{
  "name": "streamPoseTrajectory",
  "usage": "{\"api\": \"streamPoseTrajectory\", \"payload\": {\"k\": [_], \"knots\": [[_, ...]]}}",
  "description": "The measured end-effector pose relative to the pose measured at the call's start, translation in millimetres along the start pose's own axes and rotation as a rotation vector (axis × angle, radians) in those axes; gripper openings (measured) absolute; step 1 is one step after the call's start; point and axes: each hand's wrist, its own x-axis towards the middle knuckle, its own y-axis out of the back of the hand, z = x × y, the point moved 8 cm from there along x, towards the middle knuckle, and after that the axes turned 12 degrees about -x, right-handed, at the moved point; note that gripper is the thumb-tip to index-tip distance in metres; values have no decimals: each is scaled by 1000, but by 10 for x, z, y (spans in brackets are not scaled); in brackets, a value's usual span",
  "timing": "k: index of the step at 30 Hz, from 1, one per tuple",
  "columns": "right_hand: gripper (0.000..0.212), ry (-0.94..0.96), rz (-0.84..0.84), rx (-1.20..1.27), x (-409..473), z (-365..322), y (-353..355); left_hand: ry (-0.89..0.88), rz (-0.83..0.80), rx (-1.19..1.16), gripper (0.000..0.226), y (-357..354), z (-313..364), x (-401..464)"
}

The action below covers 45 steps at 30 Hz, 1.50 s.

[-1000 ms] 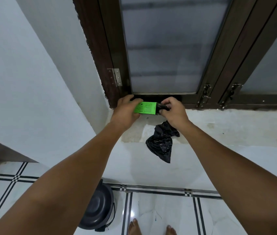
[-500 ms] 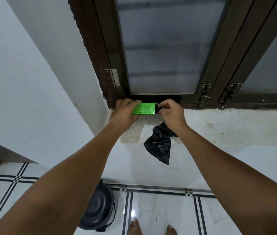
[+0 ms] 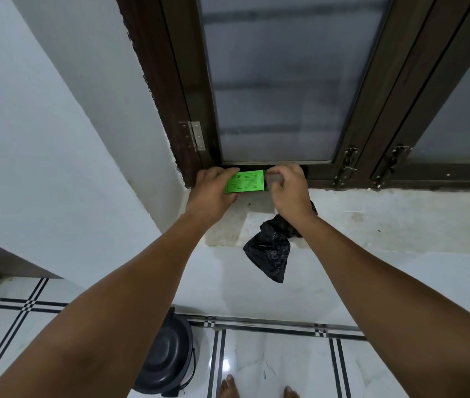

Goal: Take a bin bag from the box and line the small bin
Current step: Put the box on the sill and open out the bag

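Note:
My left hand (image 3: 213, 195) grips the left end of a small bright green box (image 3: 245, 182), held just above the white window ledge (image 3: 371, 222). At the box's right end my right hand (image 3: 289, 191) has its fingers curled and pinching; what lies between the fingertips is blurred. A crumpled black bin bag (image 3: 269, 252) lies on the ledge under my right wrist and hangs over its front edge. The small dark round bin (image 3: 167, 360) stands on the floor below my left forearm, which partly hides it.
A dark wooden window frame (image 3: 187, 90) with frosted panes rises behind the ledge, with latches (image 3: 348, 166) at its base. White walls close in on the left. My bare toes (image 3: 229, 387) show on the white tiled floor beside the bin.
The black material seen at the box's right end is no longer visible; my right fingertips now close over that end. Both hands and the box stay in place over the ledge.

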Motion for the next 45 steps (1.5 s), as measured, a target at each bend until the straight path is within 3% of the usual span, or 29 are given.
{"api": "streamPoseTrajectory", "payload": {"k": [8,12,20,30,45], "knots": [[47,-140,-106,71,45,96,-55,14,4,-40,62,45,-49,-23],[49,-142,-62,114,33,123,-33,19,-1,-14,62,42,-69,-20],[35,-137,11,253,60,8,-29,31,2,33,63,20,-77,-8],[14,-149,12,218,82,41,-75,14,21,50,64,37,-60,21],[25,-160,-41,217,17,27,-68,65,17,29,61,31,-39,-20]]}}
